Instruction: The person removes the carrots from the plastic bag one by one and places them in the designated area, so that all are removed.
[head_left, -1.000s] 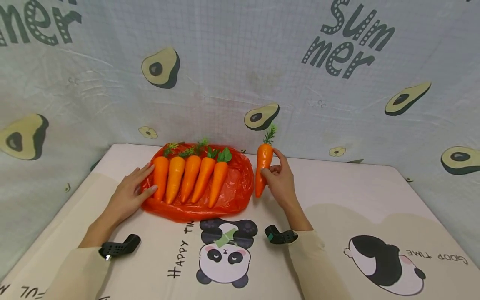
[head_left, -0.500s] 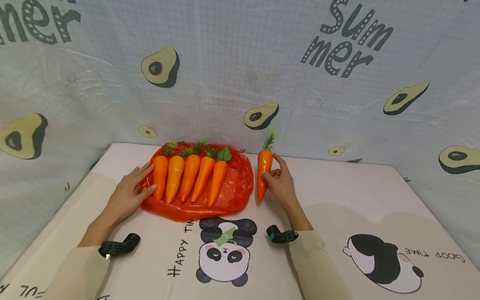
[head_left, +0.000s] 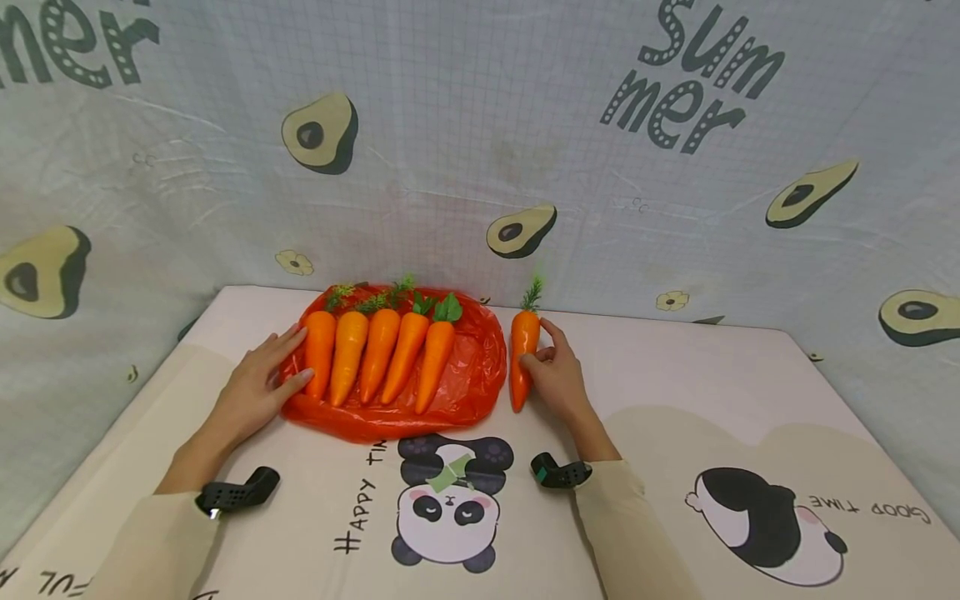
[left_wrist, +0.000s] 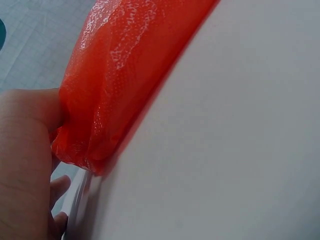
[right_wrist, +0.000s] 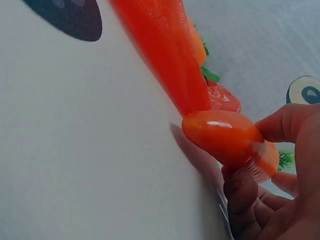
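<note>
In the head view, several orange carrots (head_left: 381, 357) with green tops lie side by side on a spread red plastic bag (head_left: 476, 367). My left hand (head_left: 258, 379) grips the bag's left end, thumb and fingers beside the leftmost carrot (head_left: 320, 354). The left wrist view shows the thumb against the red plastic (left_wrist: 115, 75). Just right of the bag, my right hand (head_left: 558, 371) pinches a separate carrot (head_left: 525, 354) between thumb and fingers, its leafy top pointing away. In the right wrist view this carrot (right_wrist: 220, 132) shows its tip, with a shadow on the tabletop beneath.
A pale tabletop (head_left: 697, 375) carries a printed panda (head_left: 450, 508) in front of the bag and another animal print (head_left: 772, 529) at the right. Behind the table hangs a pale cloth (head_left: 420, 183) with avocado prints.
My right hand has brought its carrot slightly down the head view, closer to me, and the carrot stands a little straighter. The left hand and the other carrots have stayed in place.
</note>
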